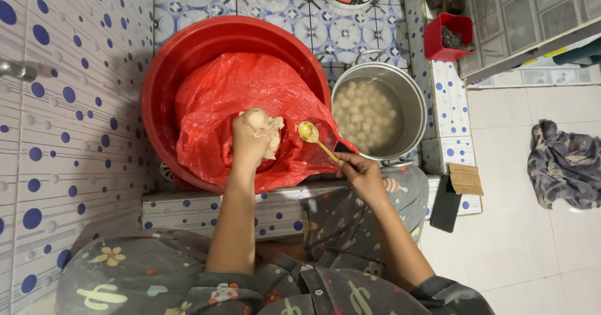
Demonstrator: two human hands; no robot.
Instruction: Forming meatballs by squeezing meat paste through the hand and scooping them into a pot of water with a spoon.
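A red basin (188, 58) lined with a red plastic bag (238, 90) sits beside a metal pot (410, 96) of pale balls in water. The left hand (250, 137) is closed around a lump of paste (270, 133) — squeezing out a ball, it seems — over the bag. The right hand (363, 176) pinches a gold spoon (313, 137) just beside it; scooping the ball off calls for bringing the bowl under the fist.

**Tiled floor and what sits on it**

A patterned tiled floor (350, 33) carries a big red basin (188, 52) lined with a red bag (225, 96). Just right of it stands a steel pot (410, 96) of water and pale balls. A small red bin (447, 36) sits further off beside a dotted tile curb (447, 96). On the plain white floor (532, 227) lie a crumpled cloth (563, 165), a dark phone (446, 203) and a cardboard scrap (466, 178).
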